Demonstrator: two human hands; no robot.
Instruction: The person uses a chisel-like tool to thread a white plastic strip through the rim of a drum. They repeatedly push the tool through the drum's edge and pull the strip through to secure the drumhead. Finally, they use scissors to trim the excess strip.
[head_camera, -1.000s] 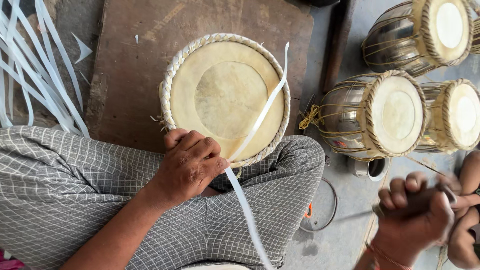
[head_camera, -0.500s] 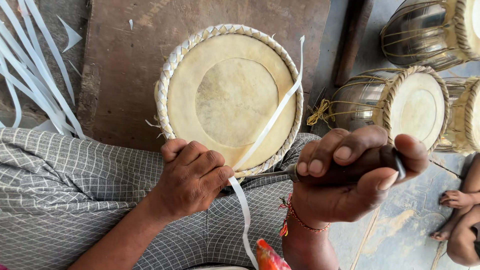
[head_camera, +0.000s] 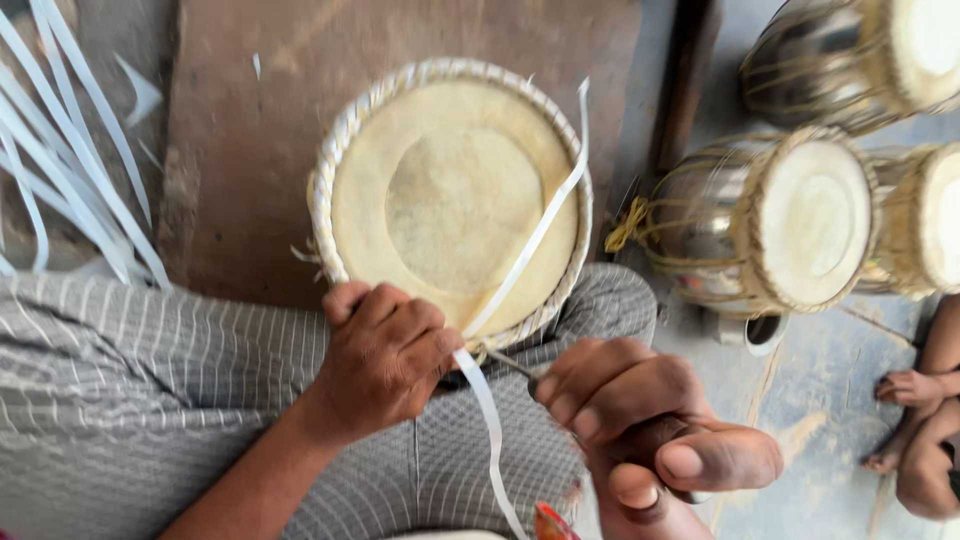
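White strip (head_camera: 520, 262) (pinched) under left fingers (head_camera: 420, 345)

Brown wooden board (head_camera: 250, 130) lies on grey concrete floor (head_camera: 820, 400). Pale loose strips (head_camera: 70, 170) heaped at left. Finished metal-bodied drums (head_camera: 780, 220) lie on their sides at right. Dark wooden bar (head_camera: 685, 85) beside board. Daylight, soft.

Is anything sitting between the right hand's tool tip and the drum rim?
Nothing visible does. The right hand holds a thin tool whose tip already reaches the drum rim, beside the white strip by the left hand.
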